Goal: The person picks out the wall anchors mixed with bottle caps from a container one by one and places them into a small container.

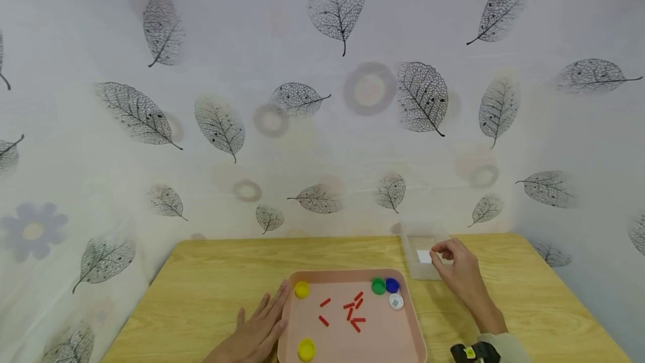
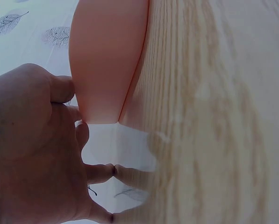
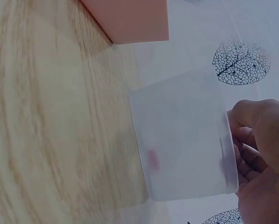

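Observation:
My left hand lies with straight, spread fingers against the left side of a pink tray; the left wrist view shows fingertips at its outer wall. My right hand is over the near right side of a translucent box, thumb and forefinger tips close together. Beside those tips shows a small white piece; whether they pinch it is unclear. Through the box wall in the right wrist view, a blurred red piece shows low down. The curled right fingers are partly hidden behind the rim.
Several red sticks lie scattered mid-tray. Yellow caps sit along its left side; green, blue and white caps are grouped at the far right corner. A leaf-patterned cloth rises behind the wooden table.

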The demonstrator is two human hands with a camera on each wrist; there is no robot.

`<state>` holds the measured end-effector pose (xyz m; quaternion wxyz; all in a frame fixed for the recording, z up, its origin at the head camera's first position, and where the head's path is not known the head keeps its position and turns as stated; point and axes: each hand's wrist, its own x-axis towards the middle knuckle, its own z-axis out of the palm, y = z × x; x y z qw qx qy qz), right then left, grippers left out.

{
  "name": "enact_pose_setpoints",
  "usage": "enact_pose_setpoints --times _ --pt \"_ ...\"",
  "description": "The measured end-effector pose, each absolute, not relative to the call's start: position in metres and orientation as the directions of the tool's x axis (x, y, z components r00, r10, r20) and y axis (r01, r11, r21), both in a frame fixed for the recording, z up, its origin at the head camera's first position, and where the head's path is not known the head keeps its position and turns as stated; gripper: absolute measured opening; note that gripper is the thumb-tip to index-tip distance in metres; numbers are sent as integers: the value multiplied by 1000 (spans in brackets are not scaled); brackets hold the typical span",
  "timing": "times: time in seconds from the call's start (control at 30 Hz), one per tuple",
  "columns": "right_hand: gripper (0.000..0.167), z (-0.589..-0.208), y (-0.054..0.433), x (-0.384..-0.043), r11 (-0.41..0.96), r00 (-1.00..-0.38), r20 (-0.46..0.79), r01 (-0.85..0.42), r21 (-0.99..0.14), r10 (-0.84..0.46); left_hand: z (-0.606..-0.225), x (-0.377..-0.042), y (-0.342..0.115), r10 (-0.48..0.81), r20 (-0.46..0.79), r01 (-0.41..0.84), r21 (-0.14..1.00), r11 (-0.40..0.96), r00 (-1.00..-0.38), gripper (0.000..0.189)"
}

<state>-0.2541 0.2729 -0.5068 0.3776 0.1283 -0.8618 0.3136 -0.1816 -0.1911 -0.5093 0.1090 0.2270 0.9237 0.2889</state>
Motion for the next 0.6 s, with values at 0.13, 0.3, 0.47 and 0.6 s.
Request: enact_pose_setpoints --times 0.13,0.3,0.47,0.6 --pt "19 -506 274 -254 772 -678 735 -457 -441 18 -509 -181 -191 476 -65 360 566 742 -877 60" --pt "19 -498 271 -250 774 -677 736 -457 -438 17 -508 -182 -191 469 -64 357 560 748 -881 60" --pt "19 -485 270 -239 766 -695 719 -453 -456 17 -506 -182 -190 474 -73 354 567 743 -878 61" --pt "20 -474 269 -230 754 -711 703 -449 -480 24 -505 -181 -190 470 -69 355 560 748 -880 60"
